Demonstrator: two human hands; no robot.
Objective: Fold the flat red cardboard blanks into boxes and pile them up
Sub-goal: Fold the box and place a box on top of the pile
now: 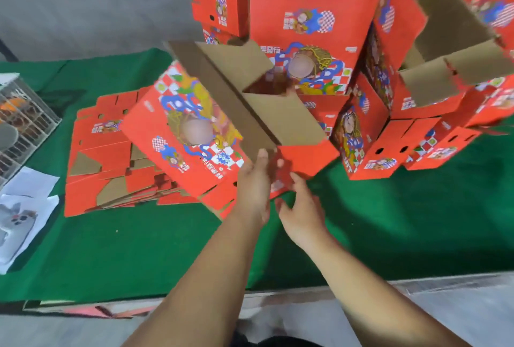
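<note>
Two hands, left hand [254, 182] and right hand [301, 207], grip the half-folded box's [222, 113] near end.

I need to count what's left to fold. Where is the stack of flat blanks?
In the head view the stack of flat blanks lies on the green table, left of both hands, between the wire basket and the half-folded box.

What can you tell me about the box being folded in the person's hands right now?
The half-folded box is red printed cardboard with a colourful cartoon design outside and plain brown inside. It is tilted, its open end facing up and away, brown flaps spread. It is held above the green table, over the stack of flat blanks. The left hand holds its near edge; the right hand touches a red flap at its near corner, fingers loosely curled.
</note>
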